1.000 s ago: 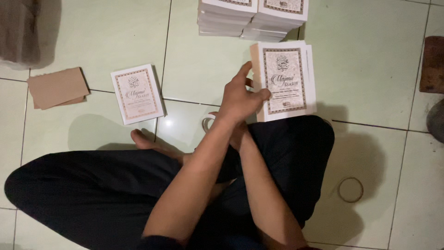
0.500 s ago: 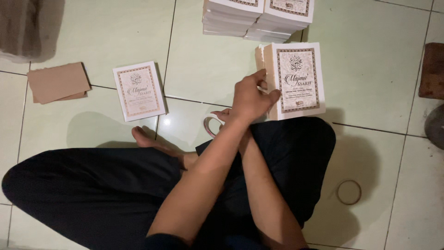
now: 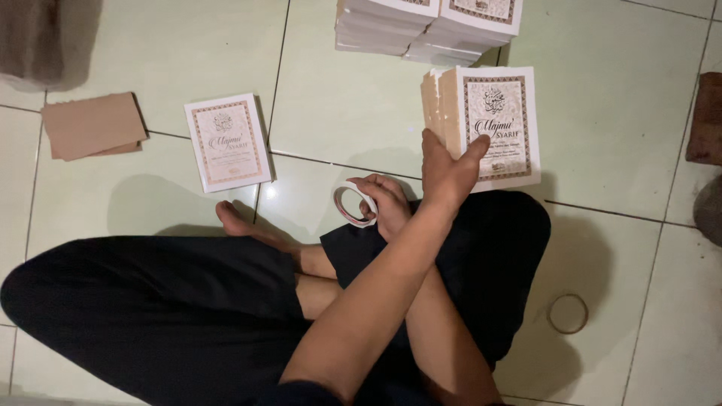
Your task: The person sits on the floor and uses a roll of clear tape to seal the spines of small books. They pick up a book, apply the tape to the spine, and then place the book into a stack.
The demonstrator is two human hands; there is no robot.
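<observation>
I sit cross-legged on a tiled floor with my forearms crossed. My left hand (image 3: pixel 446 171) reaches over to the right and grips the lower edge of a thick cream booklet bundle (image 3: pixel 498 124) with an ornate framed cover, which rests by my right knee. Under that arm, my right hand (image 3: pixel 385 204) holds a white tape roll (image 3: pixel 352 204) above my lap. A single matching booklet (image 3: pixel 227 141) lies flat on the floor to the left, near my bare foot (image 3: pixel 242 224).
Two stacks of the same booklets (image 3: pixel 429 26) stand at the far top. Brown cardboard pieces (image 3: pixel 92 125) lie at the left. A thin ring (image 3: pixel 568 313) lies on the tile at the lower right. Dark objects touch the right edge.
The bundle in my left hand has straightened from a tilt and shifted slightly right. My right hand has come out from under the arm to the left, and the tape roll now shows fully.
</observation>
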